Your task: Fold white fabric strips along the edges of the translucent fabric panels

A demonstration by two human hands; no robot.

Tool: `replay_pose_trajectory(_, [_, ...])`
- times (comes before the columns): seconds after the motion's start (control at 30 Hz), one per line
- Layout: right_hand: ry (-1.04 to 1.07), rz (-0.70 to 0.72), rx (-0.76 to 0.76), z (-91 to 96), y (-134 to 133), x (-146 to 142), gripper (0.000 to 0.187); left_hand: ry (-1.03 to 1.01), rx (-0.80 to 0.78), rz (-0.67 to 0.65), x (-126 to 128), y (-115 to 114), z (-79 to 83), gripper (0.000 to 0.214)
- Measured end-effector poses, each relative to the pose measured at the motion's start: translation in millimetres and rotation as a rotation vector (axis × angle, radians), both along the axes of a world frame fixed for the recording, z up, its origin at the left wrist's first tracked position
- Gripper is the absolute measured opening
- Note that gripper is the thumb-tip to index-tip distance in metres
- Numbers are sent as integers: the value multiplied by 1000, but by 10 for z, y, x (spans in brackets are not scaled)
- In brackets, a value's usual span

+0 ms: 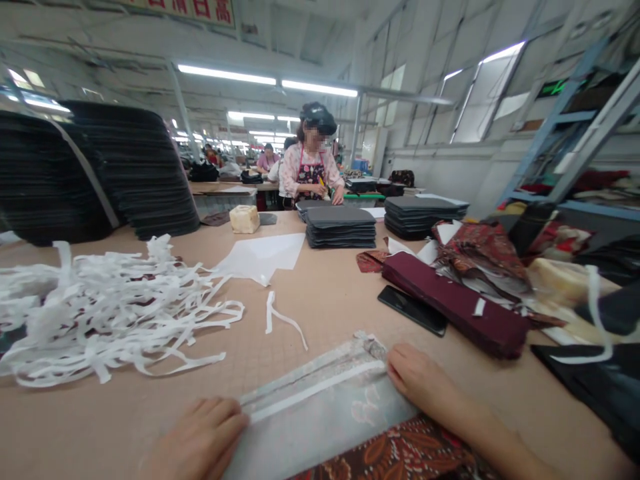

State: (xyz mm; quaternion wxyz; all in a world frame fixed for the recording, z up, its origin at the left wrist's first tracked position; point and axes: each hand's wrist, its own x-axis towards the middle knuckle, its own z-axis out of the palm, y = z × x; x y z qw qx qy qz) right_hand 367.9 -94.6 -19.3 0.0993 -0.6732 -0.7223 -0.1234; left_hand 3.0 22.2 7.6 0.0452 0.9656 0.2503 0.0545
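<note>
A big heap of peeled strips [105, 310] lies at your left. Your left hand [200, 443] presses flat on the sheet [320, 413] at the near bench [325, 293] edge; your right hand [425, 383], fingers curled, pins its tape [320, 387], still unpeeled.

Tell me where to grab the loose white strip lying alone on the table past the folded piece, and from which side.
Probably the loose white strip is best pinched at its doubled upper end, coming from above. That end lies bunched and slightly raised off the table, while the thin tail lies flat. Both the left hand and right hand are pressing the folded piece.
</note>
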Motion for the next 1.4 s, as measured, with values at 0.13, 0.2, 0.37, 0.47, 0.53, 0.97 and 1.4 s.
replay_pose_trajectory(0.13, [-126,25,185,-32,-130,-49,22,-89,-33,-143,741,15,184,23])
replay_pose_trajectory(0.2, [-137,39,229,-17,-212,-68,22,-136,-44,-202,1084,-2,169,24])
replay_pose_trajectory(0.37, [-101,67,253,-9,-309,-73,20,-184,-60,-237,1689,-35,-12,23])
replay_pose_trajectory(0.47, [-85,73,238,-21,-285,-68,22,-180,-79,-196,1856,-33,-69,21])
replay_pose_trajectory(0.53, [-72,92,236,-17,-266,-71,23,-184,-83,-172,1916,-34,-59,20])
replay_pose_trajectory(0.97, [6,216,204,103,-274,-107,24,-141,9,-178,2187,-30,-57,12])
replay_pose_trajectory(1.4, [263,26,3,-17,-4,-24,20,-71,244,-332,2154,-103,-209,14])
